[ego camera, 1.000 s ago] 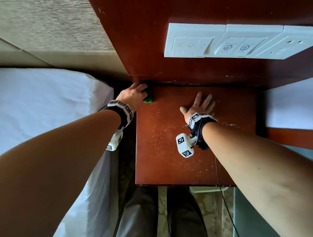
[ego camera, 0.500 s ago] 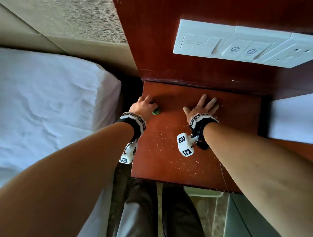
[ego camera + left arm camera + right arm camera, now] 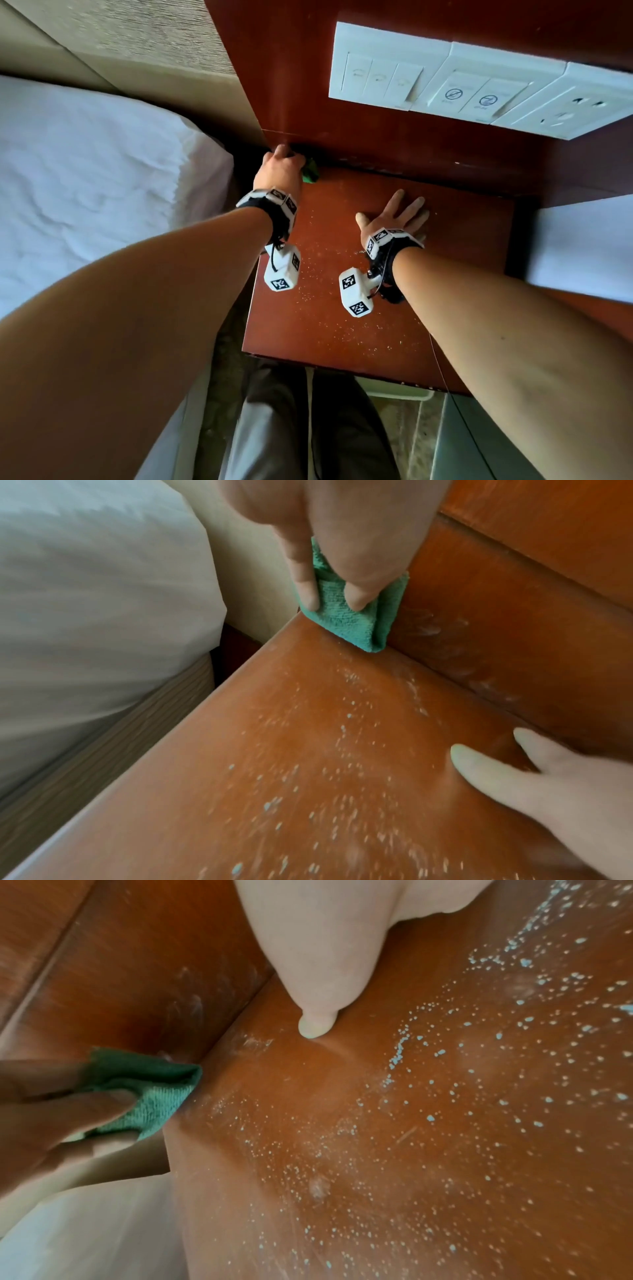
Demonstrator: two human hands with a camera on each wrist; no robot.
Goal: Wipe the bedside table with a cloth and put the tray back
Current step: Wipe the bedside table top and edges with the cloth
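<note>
Where the left hand (image 3: 342, 534) pinches it — folded green cloth (image 3: 346, 620), nubby, at the speckled table's (image 3: 342, 325) back corner.

The right hand (image 3: 329, 934) comes in from the top, one straight finger (image 3: 313, 1020) touching the reddish-brown bedside table (image 3: 428, 1150) near its far edge. At the left, the left hand (image 3: 44, 1112) pinches a folded green cloth (image 3: 154, 1096) into the corner where the tabletop meets the upright wooden panel (image 3: 137, 974). Pale specks (image 3: 514, 1042) lie scattered over the tabletop, thickest to the right. Faint whitish smears, possibly streaks of dust, mark the panel.
</note>
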